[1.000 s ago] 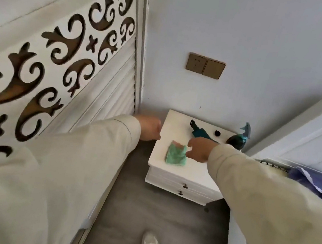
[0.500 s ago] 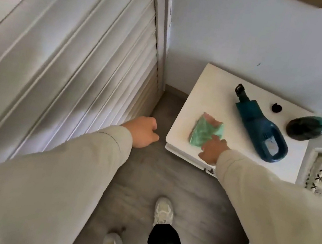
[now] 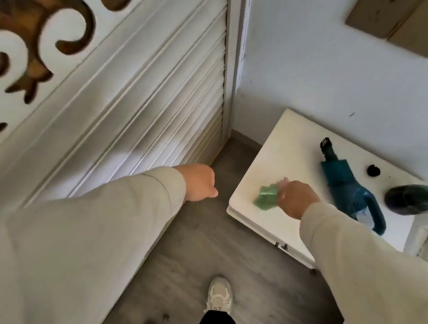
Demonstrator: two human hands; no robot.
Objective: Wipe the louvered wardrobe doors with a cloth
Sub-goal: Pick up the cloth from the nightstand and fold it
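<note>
A sec ago the right hand (image 3: 298, 200) lay at the edge of the green cloth (image 3: 267, 197) on the white nightstand (image 3: 281, 155); now its fingers are curled over the cloth, which is bunched up vs. flat before. Left hand (image 3: 199, 182) has drifted a bit toward the louvered door (image 3: 162, 92), fingers curled w/ nothing in them. Head has tipped back up: scroll cut-outs (image 3: 33, 18) and wall switch plate (image 3: 409, 21) back in sight.

One head camera looks steeply down from above, near the louvered door (image 3: 163, 84), toward the floor (image 3: 221, 247) and nightstand (image 3: 279, 149).
</note>
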